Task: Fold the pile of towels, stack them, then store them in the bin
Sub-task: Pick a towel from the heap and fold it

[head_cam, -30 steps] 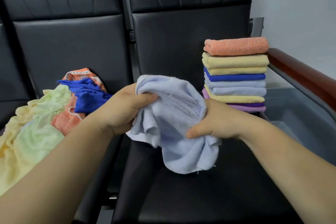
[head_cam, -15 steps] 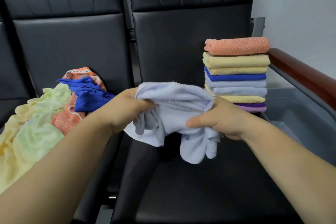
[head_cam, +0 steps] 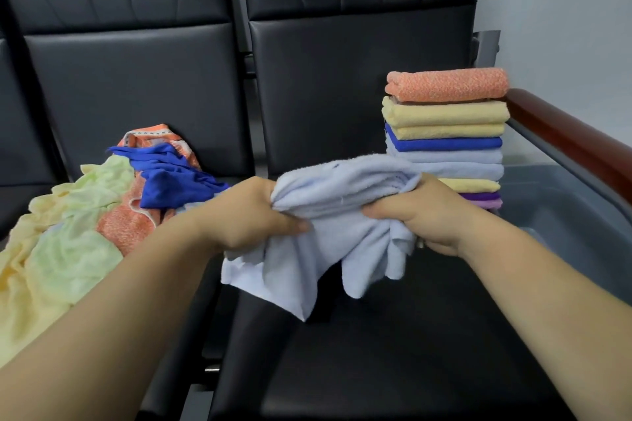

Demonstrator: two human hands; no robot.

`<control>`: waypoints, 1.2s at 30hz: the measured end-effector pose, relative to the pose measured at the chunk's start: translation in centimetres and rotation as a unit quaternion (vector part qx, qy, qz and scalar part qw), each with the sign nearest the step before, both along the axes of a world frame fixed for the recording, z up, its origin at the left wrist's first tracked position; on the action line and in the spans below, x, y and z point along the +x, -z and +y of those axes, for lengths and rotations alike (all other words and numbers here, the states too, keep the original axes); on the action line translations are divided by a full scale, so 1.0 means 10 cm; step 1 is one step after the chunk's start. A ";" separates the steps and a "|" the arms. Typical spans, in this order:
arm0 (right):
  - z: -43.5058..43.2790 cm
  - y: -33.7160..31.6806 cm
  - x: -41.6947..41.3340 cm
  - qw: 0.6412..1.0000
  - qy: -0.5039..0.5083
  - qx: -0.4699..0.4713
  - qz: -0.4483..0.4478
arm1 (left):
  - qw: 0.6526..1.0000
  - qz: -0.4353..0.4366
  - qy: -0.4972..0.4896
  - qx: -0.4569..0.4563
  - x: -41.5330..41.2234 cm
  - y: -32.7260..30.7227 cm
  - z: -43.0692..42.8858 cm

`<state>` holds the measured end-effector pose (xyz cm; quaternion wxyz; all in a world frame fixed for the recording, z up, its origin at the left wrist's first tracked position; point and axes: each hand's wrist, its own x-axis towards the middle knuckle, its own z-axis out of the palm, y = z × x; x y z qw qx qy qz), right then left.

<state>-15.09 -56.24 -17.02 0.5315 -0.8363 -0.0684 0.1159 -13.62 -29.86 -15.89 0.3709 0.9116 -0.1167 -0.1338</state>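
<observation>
Pre-fold stage: holding a light blue towel (head_cam: 328, 215) bunched in the air, just left of and in front of the folded stack (head_cam: 444, 120). Gripped at the end farther from the stack by the left hand (head_cam: 246, 215), fingers curled round a gathered wad, thumb across the front. Gripped at the end nearest the stack by the right hand (head_cam: 427, 212), thumb on top, fingers wrapped under and mostly hidden by fabric. Stretched between the two grips, probably to find an edge and shake the cloth flat. Loose corners hanging below, apparently not touching the seat (head_cam: 376, 369) in front of the stack. No clean edge pinched, so judged as hunting for corners, fold proper not yet begun.

Stack itself: orange on top, then yellows, blue, pale blues, yellow, purples at the bottom. Likely parked at the back to leave the seat in front of it as a folding surface, and to stay close to the bin (head_cam: 564, 215) just right of the stack and lower, beneath a wooden armrest (head_cam: 564, 147).

Well left of the stack: unfolded pile (head_cam: 78, 243), yellow-green, orange and dark blue pieces in a heap. Kept apart from the finished work, presumably to avoid mixing. Several pieces left there, so folding judged past halfway; storing not started.
</observation>
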 end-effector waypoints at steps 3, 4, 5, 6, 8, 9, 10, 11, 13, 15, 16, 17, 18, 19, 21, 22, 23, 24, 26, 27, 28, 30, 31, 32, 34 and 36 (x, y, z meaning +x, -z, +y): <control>0.03 -0.02 -0.05 0.993 -0.065 0.084 0.056 | 0.972 0.083 0.004 -0.219 0.06 0.02 0.11; 0.02 0.00 -0.04 0.995 -0.082 0.033 0.056 | 0.951 0.117 0.020 -0.284 0.07 0.03 0.13; 0.03 0.00 -0.05 0.994 -0.089 -0.055 0.038 | 0.932 0.141 0.030 -0.332 0.07 0.02 0.12; 0.05 -0.01 -0.06 0.985 -0.096 -0.142 0.021 | 0.916 0.157 0.042 -0.367 0.07 0.02 0.10; 0.09 0.03 -0.06 0.974 -0.073 -0.213 0.011 | 0.886 0.176 0.066 -0.424 0.02 0.01 -0.01; 0.11 0.04 -0.06 0.976 -0.050 -0.214 0.008 | 0.874 0.187 0.068 -0.443 0.00 0.00 -0.06; 0.10 0.06 -0.04 0.977 -0.022 -0.211 -0.005 | 0.866 0.196 0.083 -0.453 -0.03 -0.01 -0.12; 0.09 0.06 -0.01 0.979 0.002 -0.205 -0.015 | 0.870 0.197 0.098 -0.440 -0.06 -0.01 -0.16; 0.02 0.03 0.03 0.980 0.026 -0.195 -0.019 | 0.936 0.151 0.085 -0.308 -0.12 -0.07 -0.20; -0.04 0.01 0.04 0.987 0.022 -0.161 0.003 | 0.997 0.040 0.053 -0.046 -0.16 -0.11 -0.20; -0.05 0.01 0.04 0.992 0.017 -0.125 0.012 | 0.997 0.000 0.051 0.053 -0.16 -0.11 -0.20; -0.05 0.02 0.04 0.996 0.018 -0.088 0.014 | 0.994 -0.017 0.049 0.099 -0.15 -0.09 -0.20; -0.04 0.03 0.04 0.998 0.021 -0.051 0.004 | 0.992 -0.025 0.036 0.114 -0.15 -0.08 -0.20; -0.03 0.02 0.04 1.000 0.019 -0.021 -0.007 | 0.994 -0.025 0.018 0.105 -0.11 -0.07 -0.17; -0.02 0.02 0.04 1.000 -0.001 0.015 -0.007 | 1.000 -0.006 -0.006 0.023 -0.07 -0.10 -0.06; -0.03 0.00 0.02 1.000 -0.021 0.000 0.002 | 0.999 0.006 -0.005 -0.036 -0.04 -0.11 -0.01; -0.03 -0.01 0.01 0.998 -0.043 -0.049 0.008 | 0.995 0.016 -0.001 -0.096 -0.03 -0.11 0.03; -0.04 0.00 -0.01 0.992 -0.057 -0.114 0.003 | 0.988 0.021 -0.001 -0.155 -0.02 -0.09 0.06; -0.03 0.04 -0.02 0.976 -0.050 -0.212 -0.012 | 0.968 0.034 -0.006 -0.248 -0.02 -0.05 0.02; -0.01 0.05 -0.01 0.972 -0.032 -0.230 -0.019 | 0.960 0.039 -0.012 -0.278 -0.03 -0.02 -0.02; -0.02 0.09 0.01 0.971 -0.011 -0.237 -0.021 | 0.953 0.044 -0.021 -0.299 -0.03 0.00 -0.07; -0.06 0.12 0.07 0.972 0.022 -0.234 -0.024 | 0.949 0.053 -0.038 -0.307 -0.03 0.01 -0.13; -0.10 0.11 0.09 0.973 0.028 -0.227 -0.026 | 0.955 0.051 -0.033 -0.289 -0.04 0.00 -0.13; -0.14 0.10 0.11 0.973 0.029 -0.226 -0.032 | 0.966 0.036 -0.021 -0.253 -0.03 -0.01 -0.11; -0.21 0.10 0.13 0.967 0.017 -0.248 -0.051 | 0.991 -0.035 0.013 -0.128 -0.02 -0.05 -0.05; -0.24 0.14 0.17 0.954 0.009 -0.291 -0.074 | 0.994 -0.098 0.037 0.005 0.00 -0.08 0.00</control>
